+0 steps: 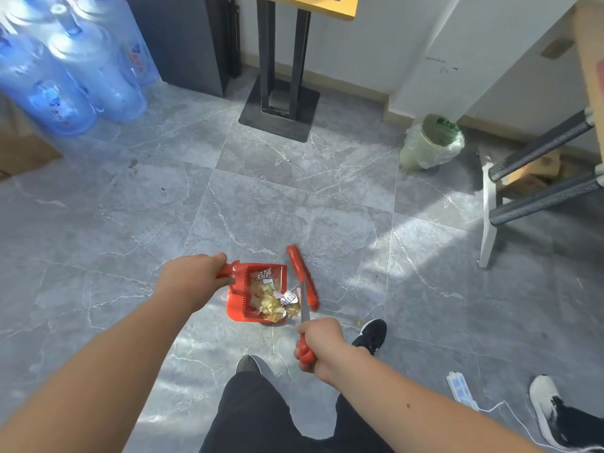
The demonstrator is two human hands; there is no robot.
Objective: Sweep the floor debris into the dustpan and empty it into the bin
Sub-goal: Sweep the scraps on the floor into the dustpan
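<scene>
Now my left hand (196, 273) fingers grip the dustpan (242, 295) handle, holding it flat so the debris (271, 302) stays in, while my right hand (318, 343) fingers clasp the brush (302, 276) just beside its mouth, the bin (431, 142) well beyond.

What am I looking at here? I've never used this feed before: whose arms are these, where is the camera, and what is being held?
There is one picture, from a camera on a person's head, looking down at their own bare arms. The left hand grips the handle of a red dustpan that holds crumpled wrappers and paper scraps. The right hand grips a red-handled broom, its head beside the pan's open edge. The floor is grey tile. A bin lined with a green bag stands farther off to the right, by the wall.
</scene>
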